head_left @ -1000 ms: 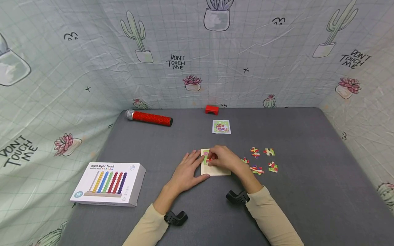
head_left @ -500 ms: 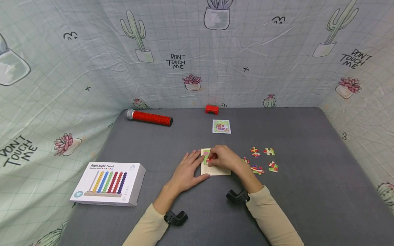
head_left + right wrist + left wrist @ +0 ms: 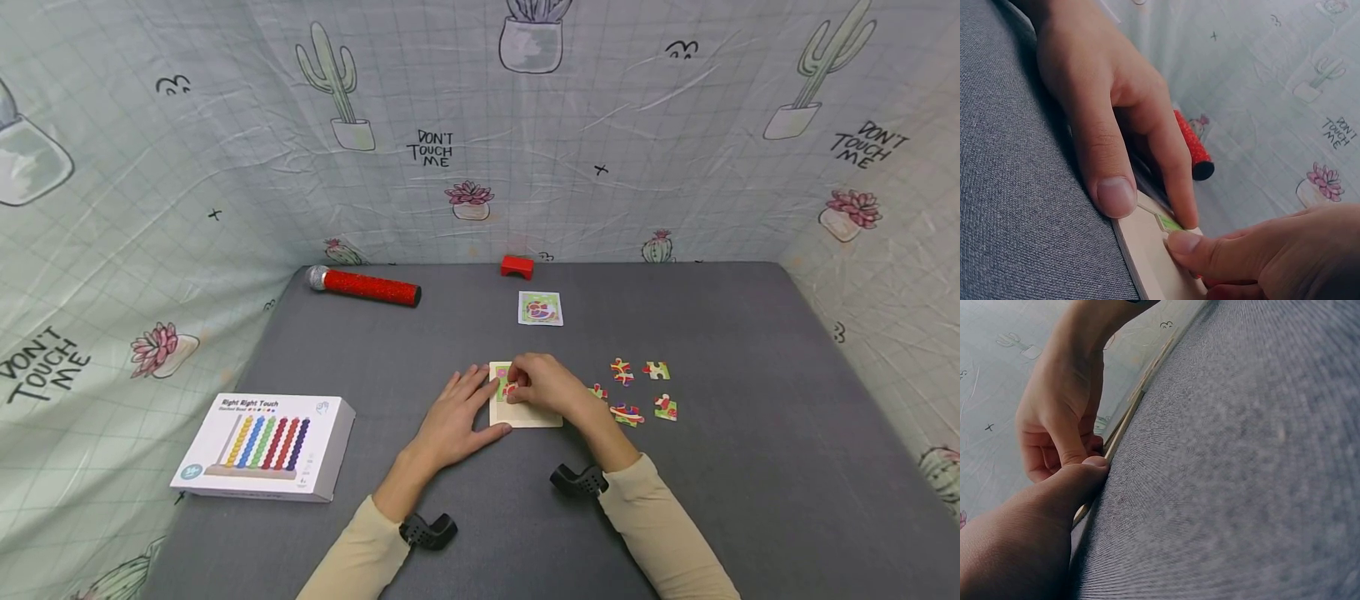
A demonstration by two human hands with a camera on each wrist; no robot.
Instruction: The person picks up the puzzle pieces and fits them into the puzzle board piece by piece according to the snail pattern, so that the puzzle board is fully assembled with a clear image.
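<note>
A pale wooden puzzle board (image 3: 536, 418) lies flat on the grey table, with a green and pink part of a picture fitted along its left side. My left hand (image 3: 452, 422) is spread at the board's left edge, thumb and index finger touching it. Over the board, my right hand (image 3: 551, 387) pinches a red and green jigsaw piece (image 3: 511, 390) beside that part; its fingers hide most of the piece. Right of the board lie several loose jigsaw pieces (image 3: 627, 414), one partly behind the right wrist.
Beyond the board lies a square picture card (image 3: 540, 309), with a red arch block (image 3: 517, 267) behind it. A red glittery microphone (image 3: 371, 288) is at the back left. The white bead-toy box (image 3: 262, 450) stands left of my left arm.
Both hands stay in place at the board. My right fingers shift only very slightly on the jigsaw piece; the loose pieces have not moved.
</note>
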